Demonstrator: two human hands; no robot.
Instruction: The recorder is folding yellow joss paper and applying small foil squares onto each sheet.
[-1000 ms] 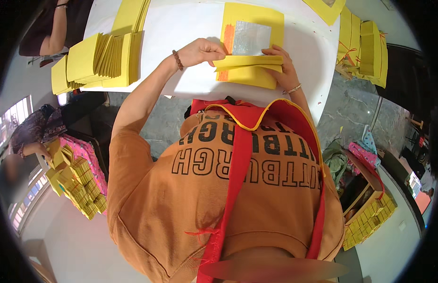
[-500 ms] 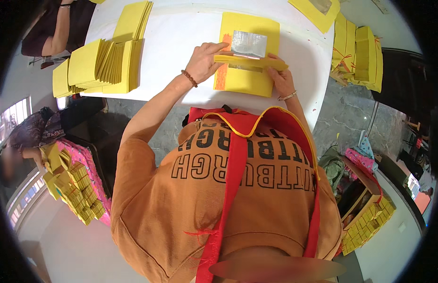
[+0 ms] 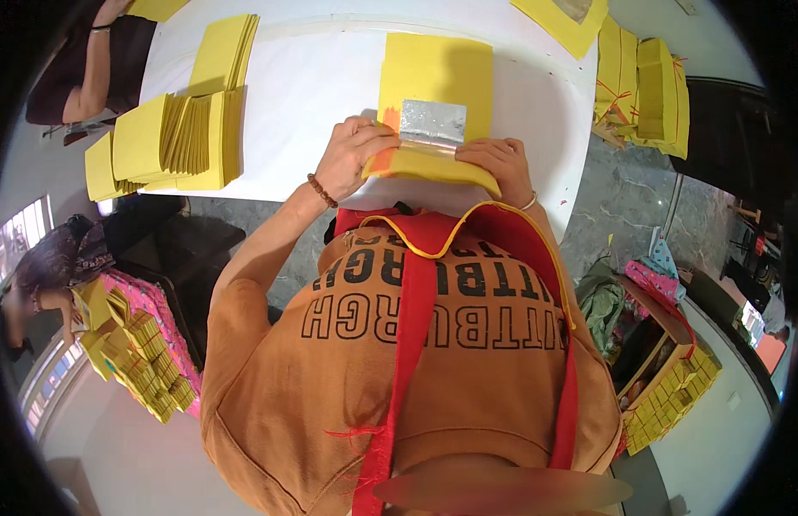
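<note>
Yellow paper [image 3: 438, 64] lies near the middle of the table, with an orange band [image 3: 389, 129] along its left side. On it is a square of silver foil [image 3: 433, 119]. The near end of the paper is bent into a curved ridge, close to the table's front edge. My left hand [image 3: 356, 155] is closed on the left end of this ridge, its fingers by the orange band. At the right end, my right hand [image 3: 500, 168] grips the paper with bent fingers next to the foil. My thumbs are mostly hidden.
Several stacks of folded yellow paper [image 3: 141, 142] stand at the table's left. More yellow sheets [image 3: 567, 19] lie at the far right corner, beside tied yellow bundles [image 3: 661, 95]. Another person's arm [image 3: 96, 64] is at the far left. Yellow packets [image 3: 145, 353] sit lower left.
Both hands have moved toward my body with the paper's near end. The raised strip that crossed the foil's lower edge now sits nearer to me, and more of the foil shows.
</note>
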